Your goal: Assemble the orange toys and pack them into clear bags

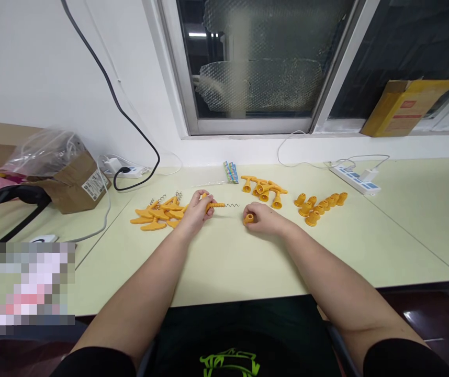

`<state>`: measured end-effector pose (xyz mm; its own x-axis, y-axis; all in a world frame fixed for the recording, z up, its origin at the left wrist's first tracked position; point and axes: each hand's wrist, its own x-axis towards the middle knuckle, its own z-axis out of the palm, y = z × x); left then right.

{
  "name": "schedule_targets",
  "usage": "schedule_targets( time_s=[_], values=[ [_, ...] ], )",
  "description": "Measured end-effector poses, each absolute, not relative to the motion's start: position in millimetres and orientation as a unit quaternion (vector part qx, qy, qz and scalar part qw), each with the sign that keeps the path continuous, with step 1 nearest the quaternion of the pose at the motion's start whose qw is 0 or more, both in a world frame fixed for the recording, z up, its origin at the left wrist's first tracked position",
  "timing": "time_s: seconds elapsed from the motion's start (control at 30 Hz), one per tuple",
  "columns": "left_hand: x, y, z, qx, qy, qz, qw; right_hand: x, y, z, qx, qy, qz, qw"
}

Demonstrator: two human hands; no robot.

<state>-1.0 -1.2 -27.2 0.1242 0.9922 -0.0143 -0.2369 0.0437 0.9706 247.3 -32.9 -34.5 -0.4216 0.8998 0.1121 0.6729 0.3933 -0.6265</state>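
Note:
My left hand is closed round the yellow handle of a corkscrew, whose metal spiral points right. Across a short gap, my right hand grips a yellow bell-shaped sleeve, its small hole facing me. Beside my left hand lies a pile of yellow corkscrew handles, several with spirals sticking up. Beyond my right hand, several corkscrews with sleeves fitted lie together. Loose yellow sleeves stand in a group on the right.
The pale green table runs along the wall under a window. A cardboard box with plastic wrap is on the left. Small colourful packets lie at the back. A power strip with cables sits back right; a black cable hangs down the wall.

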Motion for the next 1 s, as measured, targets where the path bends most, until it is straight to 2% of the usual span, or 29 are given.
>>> schedule_targets(
  time_s=[0.23, 0.37, 0.57, 0.77, 1.0],
  values=[
    [2, -13, -22, 0.5, 0.41, 0.491, 0.583, 244, -25, -42, -0.491, -0.759, 0.213, 0.371],
    [3, -14, -23, 0.508, 0.418, 0.492, 0.57, 249, -23, -42, -0.502, -0.742, 0.232, 0.379],
    [0, -9, -27, 0.506, 0.433, 0.493, 0.559, 254, -22, -39, -0.474, -0.758, 0.192, 0.404],
    [2, -12, -26, 0.537, 0.436, 0.465, 0.552, 249, -25, -37, -0.437, -0.748, 0.258, 0.427],
    [2, -14, -22, 0.532, 0.432, 0.475, 0.552, 254, -24, -33, -0.481, -0.726, 0.24, 0.429]
  ],
)
